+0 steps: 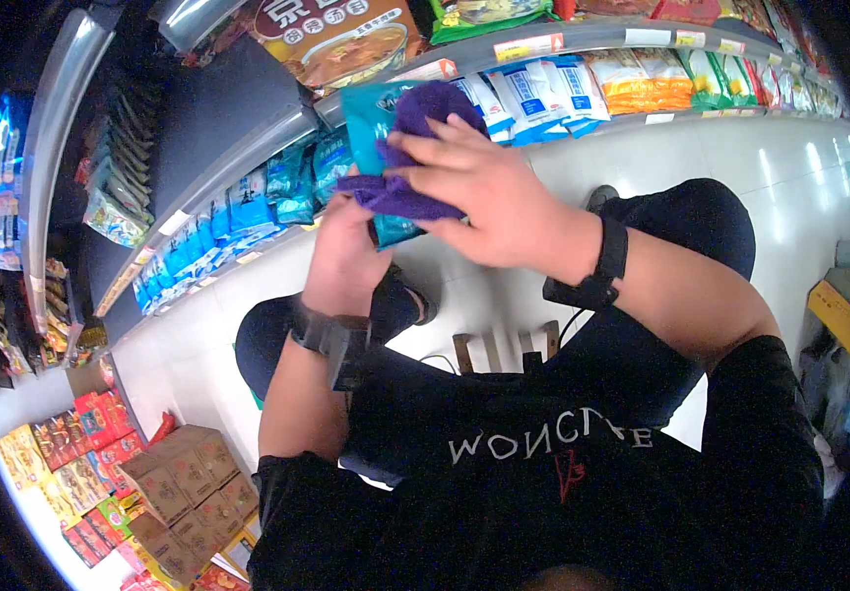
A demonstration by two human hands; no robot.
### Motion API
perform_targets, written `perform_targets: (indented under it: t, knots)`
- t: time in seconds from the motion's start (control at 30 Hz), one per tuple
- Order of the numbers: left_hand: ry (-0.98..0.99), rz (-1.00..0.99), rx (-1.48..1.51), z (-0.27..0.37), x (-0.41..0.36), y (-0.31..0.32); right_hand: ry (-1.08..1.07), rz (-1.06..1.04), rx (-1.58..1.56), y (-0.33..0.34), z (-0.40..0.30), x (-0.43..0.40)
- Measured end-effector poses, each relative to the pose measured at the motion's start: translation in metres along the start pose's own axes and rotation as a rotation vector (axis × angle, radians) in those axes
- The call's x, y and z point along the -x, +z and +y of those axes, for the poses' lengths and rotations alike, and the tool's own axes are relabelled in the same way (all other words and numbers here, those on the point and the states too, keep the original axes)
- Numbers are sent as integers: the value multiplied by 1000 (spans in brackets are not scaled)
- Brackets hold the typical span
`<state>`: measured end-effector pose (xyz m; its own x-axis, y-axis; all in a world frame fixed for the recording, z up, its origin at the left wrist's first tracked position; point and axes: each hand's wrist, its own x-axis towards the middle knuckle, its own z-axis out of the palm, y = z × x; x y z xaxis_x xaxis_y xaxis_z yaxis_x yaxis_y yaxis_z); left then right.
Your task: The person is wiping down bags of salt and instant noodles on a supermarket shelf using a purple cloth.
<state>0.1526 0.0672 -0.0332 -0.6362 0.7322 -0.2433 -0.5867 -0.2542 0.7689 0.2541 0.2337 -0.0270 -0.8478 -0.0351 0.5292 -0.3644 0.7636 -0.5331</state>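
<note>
A teal plastic packet [364,129] bearing writing is held up in front of the lower shelf. My left hand [347,247] grips it from below, its fingers mostly hidden behind the packet and a purple cloth [436,111]. Spread over the packet's face, my right hand [480,192] presses the cloth against it. Part of the cloth hangs across toward my left thumb. Similar teal packets [296,181] stand in the shelf row just behind my left hand, beside blue packets [203,236].
White-and-blue packets [536,96] and orange-and-white packets [639,80] line the lower shelf to the right. Price tags run along the shelf edge [248,151]. Cardboard cartons [192,502] and red boxes [104,421] stack at lower left. A wooden stool [502,351] shows beneath me.
</note>
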Motion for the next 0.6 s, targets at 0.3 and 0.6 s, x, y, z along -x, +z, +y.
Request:
perform_targets:
  t: [0.3, 0.6]
  knots:
    - [-290, -142, 108, 31, 2, 23, -250, -205, -64, 3, 1, 7]
    - [-332, -91, 76, -8, 3, 22, -145, -161, -88, 12, 17, 4]
